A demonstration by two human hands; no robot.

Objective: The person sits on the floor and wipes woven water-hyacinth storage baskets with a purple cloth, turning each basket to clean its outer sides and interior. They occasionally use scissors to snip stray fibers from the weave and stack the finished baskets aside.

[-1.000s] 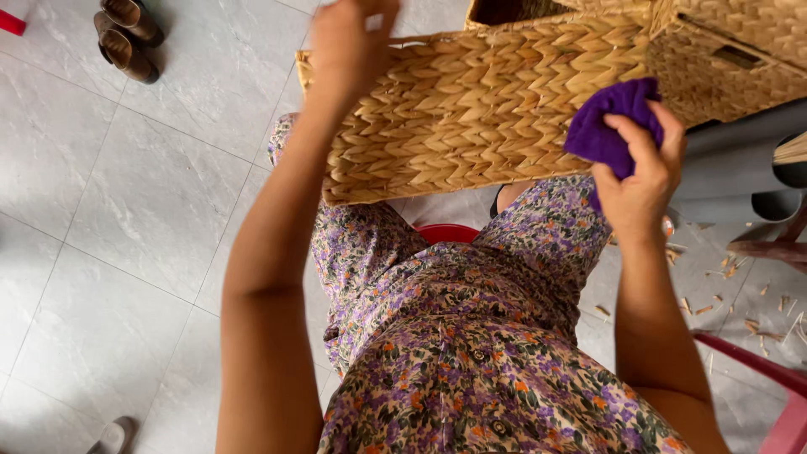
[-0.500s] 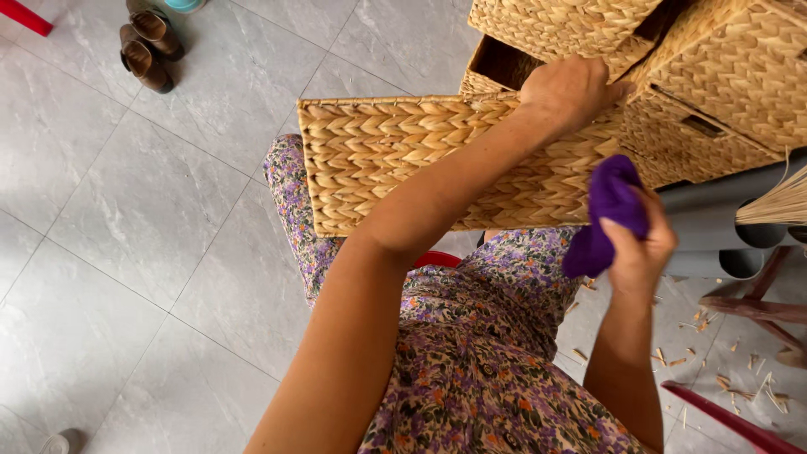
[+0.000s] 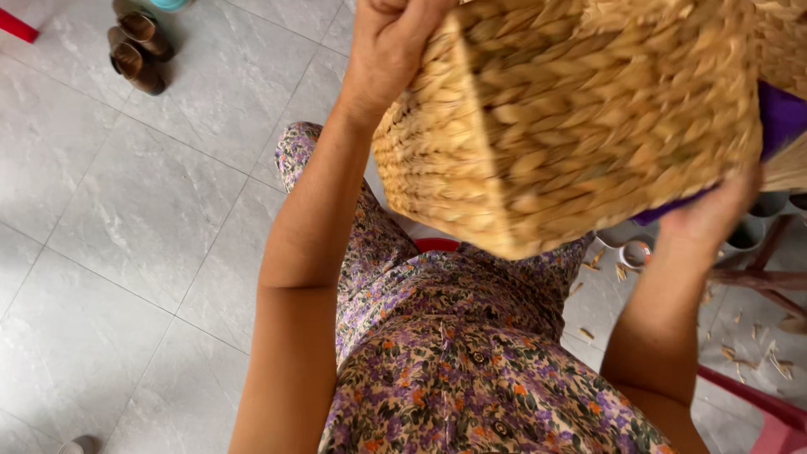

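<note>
- Woven basket (image 3: 580, 118): straw-coloured, boxy, held up close to the camera, tilted with one corner pointing down over the lap; it fills the upper right of the view and looks slightly blurred.
- Left hand (image 3: 391, 46): at the basket's upper left corner, fingers curled over the rim, grip closed on the basket.
- Right hand (image 3: 714, 210): under the basket's lower right edge, palm up against the weave, supporting it; the fingers are mostly hidden behind the basket, so how tightly the grip closes cannot be told.
- Purple cloth (image 3: 782, 118): shows at the right edge behind the basket and just above the right hand, with a strip also peeking out under the basket's bottom edge; whether the right hand holds it cannot be told.
- Floral dress (image 3: 471, 353): purple and orange pattern, covers the lap below the basket.
- Red stool (image 3: 435, 245): a small sliver visible between the knees.
- Grey tiled floor (image 3: 126, 210): all around.
- Brown shoes (image 3: 139, 50): a pair, top left, well apart from the person.
- Straw scraps (image 3: 756, 353): scattered on the floor at the right.
</note>
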